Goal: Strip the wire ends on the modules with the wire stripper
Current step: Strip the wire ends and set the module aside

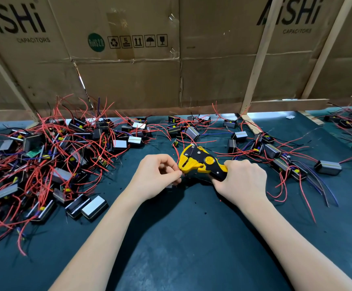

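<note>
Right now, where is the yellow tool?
In the head view, the yellow wire stripper sits mid-table, gripped by the right hand, its jaws beside the left hand.

Wire stripper [200, 161]: yellow body, black plates and handle parts. Modules [95, 207]: black casings with silver-grey faces, small yellow components; leads mostly red, a few blue and black. Worktop [181, 244]: dark teal mat. Cardboard backing [129, 76]: brown, black lettering, green round mark.

Well beyond the fingers [172, 172], the cardboard wall [129, 80] reads "AiSHi CAPACITORS" twice; its green round sticker [96, 42] says "RoHS 2.0", beside a stacking symbol [125, 41] numbered "5".
</note>
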`<state>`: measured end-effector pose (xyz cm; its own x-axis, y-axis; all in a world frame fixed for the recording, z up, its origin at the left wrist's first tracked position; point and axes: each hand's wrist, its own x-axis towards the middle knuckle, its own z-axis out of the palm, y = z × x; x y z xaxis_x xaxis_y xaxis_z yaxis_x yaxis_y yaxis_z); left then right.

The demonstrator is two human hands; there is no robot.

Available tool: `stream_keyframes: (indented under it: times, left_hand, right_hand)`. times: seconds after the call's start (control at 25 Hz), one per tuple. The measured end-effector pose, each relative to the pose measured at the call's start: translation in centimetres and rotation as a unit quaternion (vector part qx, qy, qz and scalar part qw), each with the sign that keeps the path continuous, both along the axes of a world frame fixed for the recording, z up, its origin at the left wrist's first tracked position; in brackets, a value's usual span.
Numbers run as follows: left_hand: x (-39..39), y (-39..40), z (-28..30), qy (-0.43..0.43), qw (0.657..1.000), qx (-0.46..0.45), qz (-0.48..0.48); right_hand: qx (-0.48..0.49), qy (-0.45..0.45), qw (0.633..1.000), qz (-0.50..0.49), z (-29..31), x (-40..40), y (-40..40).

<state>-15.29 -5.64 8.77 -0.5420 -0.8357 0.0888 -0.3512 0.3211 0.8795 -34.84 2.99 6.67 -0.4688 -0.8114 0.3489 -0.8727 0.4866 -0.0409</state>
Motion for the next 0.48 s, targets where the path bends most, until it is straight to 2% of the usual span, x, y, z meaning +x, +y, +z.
stream_keyframes:
  times: [0.24, 0.36, 0.4, 0.48]
  left_hand:
    - [0.4, 0.0, 0.8, -0.005, 0.999, 0.009, -0.053]
    - [0.8, 1.3, 0.8, -0.017, 0.990, 0.056, -0.128]
    - [0.5, 1.2, 0.8, -0.020, 0.992, 0.046, -0.119]
    - [0.0, 0.9, 0.8, -0.027, 0.997, 0.016, -0.070]
  right_hand:
    - [-0.005, -0.011, 1.000, -0.015, 0.0, -1.0, -0.6]
    - [-0.087, -0.066, 0.990, -0.090, 1.4, -4.3, 0.2]
    - [-0.127, -0.082, 0.984, -0.098, 1.5, -5.2, 0.6]
    - [-0.139, -0.094, 0.980, -0.103, 1.1, -5.5, 1.1]
